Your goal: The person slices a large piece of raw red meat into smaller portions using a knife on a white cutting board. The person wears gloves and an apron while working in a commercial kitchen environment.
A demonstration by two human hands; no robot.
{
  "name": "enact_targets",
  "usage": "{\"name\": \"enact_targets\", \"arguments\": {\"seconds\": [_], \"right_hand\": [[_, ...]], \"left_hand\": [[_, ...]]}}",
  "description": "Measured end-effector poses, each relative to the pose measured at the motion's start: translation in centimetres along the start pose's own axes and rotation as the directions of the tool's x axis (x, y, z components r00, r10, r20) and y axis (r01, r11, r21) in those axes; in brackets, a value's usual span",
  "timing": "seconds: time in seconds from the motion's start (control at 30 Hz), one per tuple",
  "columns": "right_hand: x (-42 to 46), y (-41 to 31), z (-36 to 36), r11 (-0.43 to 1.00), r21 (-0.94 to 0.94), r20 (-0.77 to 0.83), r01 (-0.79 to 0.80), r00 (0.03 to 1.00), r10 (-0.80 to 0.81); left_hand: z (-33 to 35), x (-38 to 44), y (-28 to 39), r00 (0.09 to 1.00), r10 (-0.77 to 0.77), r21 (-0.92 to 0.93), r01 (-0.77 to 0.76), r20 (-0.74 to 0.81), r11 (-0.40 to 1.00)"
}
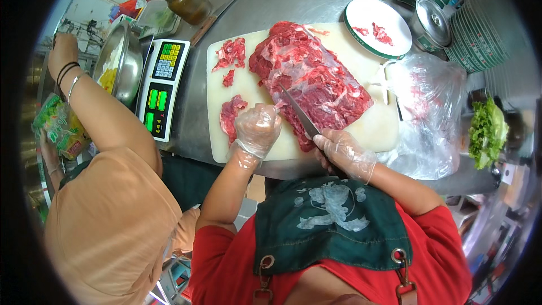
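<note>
A large slab of raw red meat [313, 80] lies across a white cutting board [381, 131]. My right hand [345, 152], in a clear plastic glove, grips the dark handle of a knife [301, 112]. Its blade points up and left over the slab, with the tip against the meat's left side. My left hand [258, 129], gloved likewise, is closed at the slab's left edge, pinching a thin strip of tissue [279, 104] there. Beside that hand lies a cut piece of meat [232, 114]. Smaller trimmings [230, 53] sit at the board's upper left.
Left of the board stand a digital scale [163, 89] and a steel bowl [127, 63]. A second knife [211, 23] lies behind them. A plate with meat scraps [381, 15] overlaps the board's upper right, near a plastic bag [432, 118]. A co-worker [110, 220] stands close at left.
</note>
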State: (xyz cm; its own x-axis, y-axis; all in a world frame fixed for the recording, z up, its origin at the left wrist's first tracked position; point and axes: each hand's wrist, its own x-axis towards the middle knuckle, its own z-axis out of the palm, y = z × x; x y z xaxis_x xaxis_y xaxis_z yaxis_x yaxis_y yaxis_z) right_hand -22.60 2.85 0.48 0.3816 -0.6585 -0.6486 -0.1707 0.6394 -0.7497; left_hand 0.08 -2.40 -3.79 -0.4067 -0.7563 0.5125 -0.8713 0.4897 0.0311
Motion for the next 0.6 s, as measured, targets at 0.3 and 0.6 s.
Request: {"name": "enact_targets", "arguments": {"seconds": [0.3, 0.6], "right_hand": [[-0.9, -1.0, 0.3, 0.983, -0.168, -0.024, -0.070, 0.997, 0.067], [-0.7, -0.2, 0.5, 0.998, 0.058, -0.003, 0.009, 1.000, -0.009]], "left_hand": [[-0.9, 0.6, -1.3, 0.997, -0.021, 0.064, 0.026, -0.077, 0.998], [0.3, -1.4, -2.0, 0.967, -0.238, -0.154, 0.250, 0.093, 0.956]]}}
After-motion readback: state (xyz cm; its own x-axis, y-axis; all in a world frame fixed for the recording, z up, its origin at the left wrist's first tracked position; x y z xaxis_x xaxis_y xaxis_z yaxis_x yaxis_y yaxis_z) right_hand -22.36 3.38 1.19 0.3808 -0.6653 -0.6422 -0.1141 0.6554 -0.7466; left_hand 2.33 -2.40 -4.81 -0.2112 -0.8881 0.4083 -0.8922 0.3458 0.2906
